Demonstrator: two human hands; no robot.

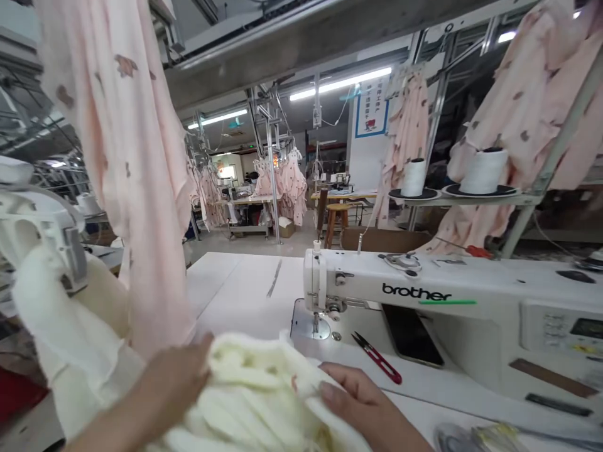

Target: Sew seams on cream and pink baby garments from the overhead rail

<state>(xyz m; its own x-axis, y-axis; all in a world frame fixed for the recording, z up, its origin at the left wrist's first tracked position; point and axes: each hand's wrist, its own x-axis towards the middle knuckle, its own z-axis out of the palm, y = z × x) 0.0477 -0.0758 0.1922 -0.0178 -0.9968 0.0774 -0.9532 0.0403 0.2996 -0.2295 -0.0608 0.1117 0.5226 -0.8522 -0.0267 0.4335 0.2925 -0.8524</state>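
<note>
A pale yellow garment (254, 383) is bunched up between my two hands in front of the sewing machine. My left hand (176, 380), blurred by motion, grips the cloth at its left side, and its fingertips are partly hidden. On the right edge of the cloth my right hand (360, 402) is closed, with thumb and fingers pinching the fabric. Beyond the garment stands a white Brother sewing machine (490, 289), its needle area and metal plate (301, 323) just past the cloth. Red-handled thread snips (379, 361) lie on the table to the right of the plate.
A dark phone (412, 336) lies under the machine arm. Pink printed garments (146, 188) hang close at the left, beside a white clamp (70, 251) holding pale cloth. Thread cones (485, 172) stand on a rack above the machine. A metal beam (282, 56) crosses overhead.
</note>
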